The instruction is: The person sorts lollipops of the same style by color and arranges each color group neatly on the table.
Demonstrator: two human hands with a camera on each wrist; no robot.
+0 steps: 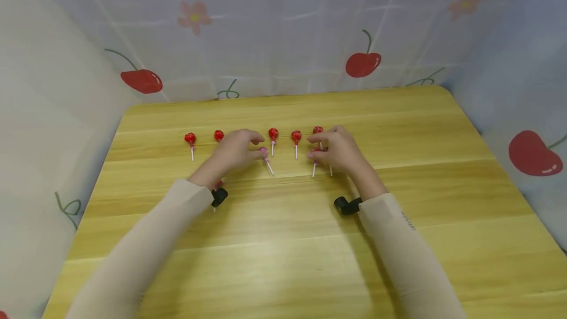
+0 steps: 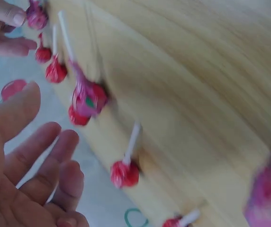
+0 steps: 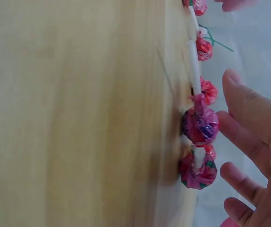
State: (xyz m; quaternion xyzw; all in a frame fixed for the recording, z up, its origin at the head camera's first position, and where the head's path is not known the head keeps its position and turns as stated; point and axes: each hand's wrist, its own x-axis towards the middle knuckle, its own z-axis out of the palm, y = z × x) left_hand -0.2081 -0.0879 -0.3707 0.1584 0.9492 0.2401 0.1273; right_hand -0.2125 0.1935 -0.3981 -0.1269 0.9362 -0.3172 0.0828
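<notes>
My left hand (image 1: 236, 152) hovers with fingers spread beside a pink lollipop (image 1: 264, 152) that lies tilted on the table. The left wrist view shows a gap between the thumb and that pink lollipop (image 2: 89, 98). Over the right end of the row is my right hand (image 1: 340, 150), fingers loosely bent, around a second pink lollipop (image 1: 315, 155). From the right wrist, a purple-pink lollipop (image 3: 201, 125) and another pink one (image 3: 198, 171) appear near the fingertips, with nothing gripped. Red lollipops (image 1: 273, 134) form a row behind, one (image 1: 318, 130) just beyond the right fingers.
At the row's left stand out a red lollipop (image 1: 190, 138) and another (image 1: 219, 135), partly behind the left hand. One more pink lollipop (image 1: 218, 184) is mostly hidden under the left wrist. A cherry-patterned curtain (image 1: 274, 33) borders the wooden table (image 1: 274, 260) at the back.
</notes>
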